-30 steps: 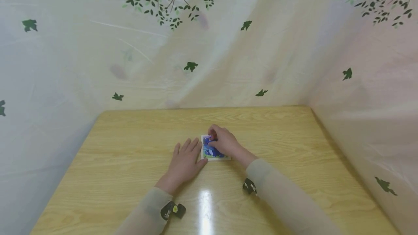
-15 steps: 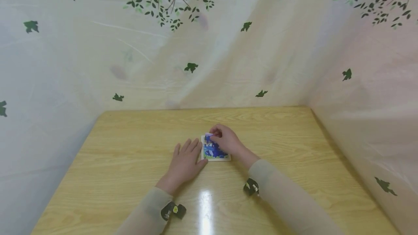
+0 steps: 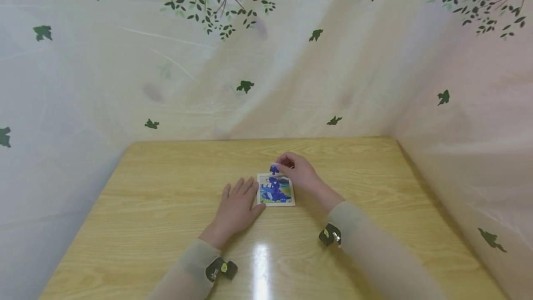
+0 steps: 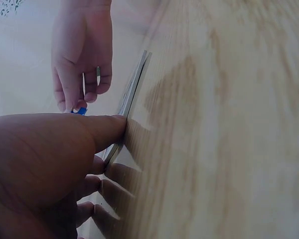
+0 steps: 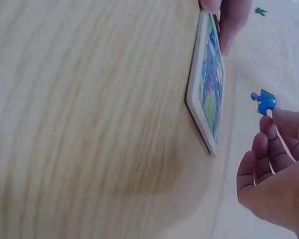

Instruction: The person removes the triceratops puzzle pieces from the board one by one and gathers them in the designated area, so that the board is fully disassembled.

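Note:
A small jigsaw puzzle point(image 3: 276, 193) with a pale frame and a blue dinosaur picture lies flat on the table. My left hand point(image 3: 234, 209) rests beside it with straight fingers, the thumb and fingertips touching the frame's left side. Between thumb and fingertips, my right hand point(image 3: 303, 172) pinches a blue puzzle piece point(image 3: 274, 169) above the puzzle's far edge. In the right wrist view the piece point(image 5: 265, 102) shows a rounded knob and stands apart from the board. A gap in the picture near the top cannot be made out clearly.
The wooden table point(image 3: 175, 184) has a glossy light streak near its front. A pale curtain point(image 3: 266, 105) with printed leaves and birds hangs behind it and along both sides. A dark wrist device point(image 3: 330, 235) sits at each sleeve.
My right hand has moved up and to the right, lifting the blue puzzle piece off the board and uncovering more of the picture. The left hand has stayed in place.

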Motion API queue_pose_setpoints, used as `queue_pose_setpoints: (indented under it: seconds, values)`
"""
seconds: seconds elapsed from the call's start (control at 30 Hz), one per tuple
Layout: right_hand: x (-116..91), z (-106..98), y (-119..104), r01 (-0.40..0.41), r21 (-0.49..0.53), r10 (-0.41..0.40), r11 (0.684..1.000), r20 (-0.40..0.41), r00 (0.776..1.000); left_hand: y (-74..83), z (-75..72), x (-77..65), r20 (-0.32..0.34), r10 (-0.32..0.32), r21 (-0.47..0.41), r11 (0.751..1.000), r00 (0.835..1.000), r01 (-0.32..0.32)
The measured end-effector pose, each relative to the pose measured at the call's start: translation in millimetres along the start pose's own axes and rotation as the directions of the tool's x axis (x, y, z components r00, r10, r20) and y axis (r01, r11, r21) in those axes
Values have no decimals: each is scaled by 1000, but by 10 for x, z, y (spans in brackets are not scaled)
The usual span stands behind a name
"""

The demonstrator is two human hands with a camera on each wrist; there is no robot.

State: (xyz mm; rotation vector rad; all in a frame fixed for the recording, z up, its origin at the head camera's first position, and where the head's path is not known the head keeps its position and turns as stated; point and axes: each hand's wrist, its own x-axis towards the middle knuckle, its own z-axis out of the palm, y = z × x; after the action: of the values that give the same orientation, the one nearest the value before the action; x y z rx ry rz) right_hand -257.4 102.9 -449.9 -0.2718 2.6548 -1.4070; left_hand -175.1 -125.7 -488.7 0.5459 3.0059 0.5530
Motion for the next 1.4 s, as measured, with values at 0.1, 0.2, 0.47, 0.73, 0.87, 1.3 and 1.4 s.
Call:
queue_pose_setpoints:
  seconds: [0.1,0.2,0.47,0.73,0.87,1.3,1.4]
  values:
    - [-5,-68,34,-1,1,1,1000,1,1000,-2,0,-2,3,-2,-4,1000,1000,2]
    - [-15,-131,76,-11,-8,11,1000,-2,1000,-6,2,-7,8,-5,-3,1000,1000,5]
    - [-55,-309,239,-36,-45,34,998,-29,999,-20,19,-7,14,-10,-6,1000,1000,10]
    - [-80,-494,415,-21,-94,17,995,-42,999,-4,-4,-13,16,-11,-1,1000,1000,11]
    - [-89,-584,498,-31,-105,27,994,-40,999,2,-13,-17,16,-7,-2,1000,1000,7]
    - [-98,-752,685,-45,-124,43,991,-13,999,-24,24,-3,7,-1,12,1000,1000,1]
    - [-97,-755,698,-51,-122,52,991,3,999,-23,22,-4,8,-2,12,1000,1000,2]
